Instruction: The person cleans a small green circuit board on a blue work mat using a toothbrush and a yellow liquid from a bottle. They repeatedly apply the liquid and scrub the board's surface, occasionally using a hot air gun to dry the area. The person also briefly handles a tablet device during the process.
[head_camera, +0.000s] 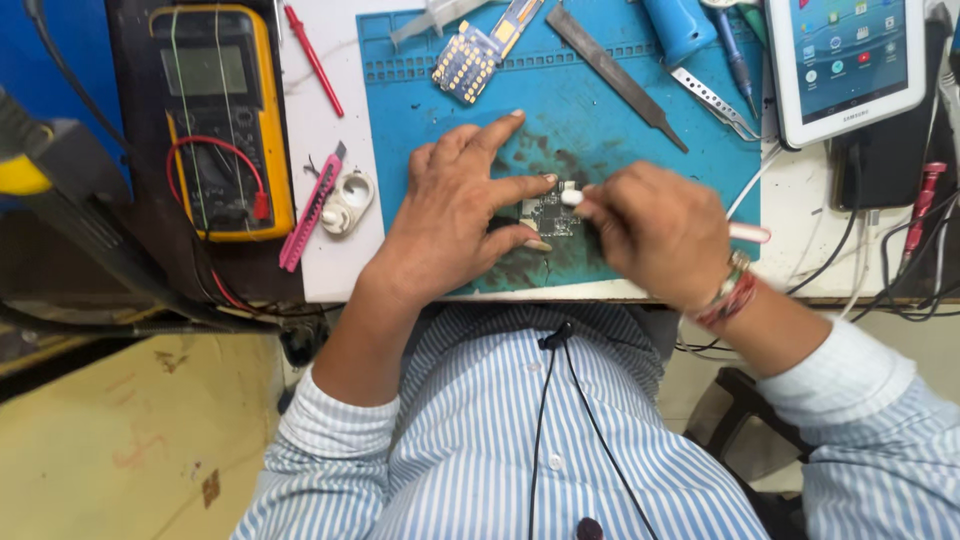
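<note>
A small circuit board (549, 213) lies on a stained blue work mat (600, 130). My left hand (455, 215) rests on the mat and pins the board between thumb and fingers. To the right, my right hand (655, 232) is closed around a white brush-like tool (574, 197), whose head touches the board's top edge; its pink handle end (750, 233) sticks out past the hand.
A yellow multimeter (222, 115) with red leads lies at left, with a pink cutter (310, 208) beside it. A metal file (612, 70), another blue circuit board (468, 62), tweezers (712, 98) and a white tablet (848, 60) sit at the back. Cables hang at right.
</note>
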